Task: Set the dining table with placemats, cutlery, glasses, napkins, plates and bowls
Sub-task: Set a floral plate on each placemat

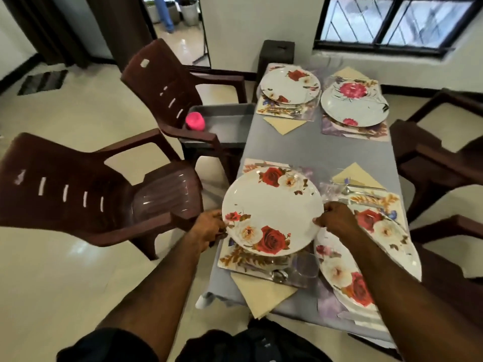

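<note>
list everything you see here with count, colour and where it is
plates: four, white with red or pink flowers; one held over the near left placemat, one near right, two at the far end
placemats: four, floral, one under each setting
napkins: four, pale yellow, one by each placemat
cutlery: silver, on the placemats, count unclear
glass: clear, near left setting
table: one, grey cloth
chairs: brown plastic, two on the left, more on the right
tray: one, grey, on the far left chair
pink object: one, at the tray's edge
left hand: grip on the plate's left rim
right hand: grip on its right rim
</note>
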Available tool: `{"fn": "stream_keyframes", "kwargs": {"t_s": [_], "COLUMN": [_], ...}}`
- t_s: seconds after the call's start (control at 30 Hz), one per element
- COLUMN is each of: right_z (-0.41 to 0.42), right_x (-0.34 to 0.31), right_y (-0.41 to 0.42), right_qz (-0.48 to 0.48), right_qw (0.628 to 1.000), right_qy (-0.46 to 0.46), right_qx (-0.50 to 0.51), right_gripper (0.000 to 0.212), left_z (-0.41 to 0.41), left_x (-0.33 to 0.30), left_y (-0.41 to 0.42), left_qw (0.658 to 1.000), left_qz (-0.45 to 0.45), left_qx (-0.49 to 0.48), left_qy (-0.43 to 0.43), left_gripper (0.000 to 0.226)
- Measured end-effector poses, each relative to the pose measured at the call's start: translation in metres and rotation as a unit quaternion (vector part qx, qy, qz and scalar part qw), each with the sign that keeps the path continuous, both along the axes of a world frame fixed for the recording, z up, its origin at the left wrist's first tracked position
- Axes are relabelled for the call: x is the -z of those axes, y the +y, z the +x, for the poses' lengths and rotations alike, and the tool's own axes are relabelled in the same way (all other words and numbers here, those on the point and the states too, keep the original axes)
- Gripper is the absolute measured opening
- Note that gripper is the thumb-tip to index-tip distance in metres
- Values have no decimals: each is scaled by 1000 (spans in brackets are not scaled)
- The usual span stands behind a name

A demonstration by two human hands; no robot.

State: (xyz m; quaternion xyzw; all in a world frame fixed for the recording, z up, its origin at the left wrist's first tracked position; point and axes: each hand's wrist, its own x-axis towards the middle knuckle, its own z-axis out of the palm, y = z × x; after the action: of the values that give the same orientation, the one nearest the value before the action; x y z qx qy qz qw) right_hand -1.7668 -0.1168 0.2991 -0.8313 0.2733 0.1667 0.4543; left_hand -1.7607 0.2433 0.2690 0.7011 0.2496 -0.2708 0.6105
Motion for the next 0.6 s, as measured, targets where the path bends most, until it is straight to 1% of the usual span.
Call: {"fn": "stream_keyframes", "kwargs": {"t_s": [0.13,0.23,0.3,0.37,0.47,0.53,0.57,0.6], "right_z": [7,10,13,17,20,23,27,30], "right_x": [38,59,69,75,75,67,63,61], "right_y": [-3,-1,2,5,8,12,14,16], "right_qz": [-85,-124,-157,-174,-218,-291,-325,-344], "right_qw": [993,986,980,974,958,931,914,897], "right_qy": [46,65,76,92,111,100,94,94], "right_qx": [-63,-87,-100,-109,-150,-197,-224,-260], "right_gripper": [45,44,47,50,54,61,68,81], "left_z": [26,42,56,67,75,77,79,81], "left_x": [23,33,41,43,41,41,43,45], "left_y": [-6,-6,-6,-8,-8,-4,-1,4], "left_qw": [996,988,975,953,931,923,918,911], "left_qz": [83,141,195,251,283,277,273,270], "left_qx": [41,65,102,158,208,236,256,282], "left_qy": [10,-7,-28,-62,-100,-124,-131,-133], "left_gripper": [17,12,2,13,23,34,41,50]}}
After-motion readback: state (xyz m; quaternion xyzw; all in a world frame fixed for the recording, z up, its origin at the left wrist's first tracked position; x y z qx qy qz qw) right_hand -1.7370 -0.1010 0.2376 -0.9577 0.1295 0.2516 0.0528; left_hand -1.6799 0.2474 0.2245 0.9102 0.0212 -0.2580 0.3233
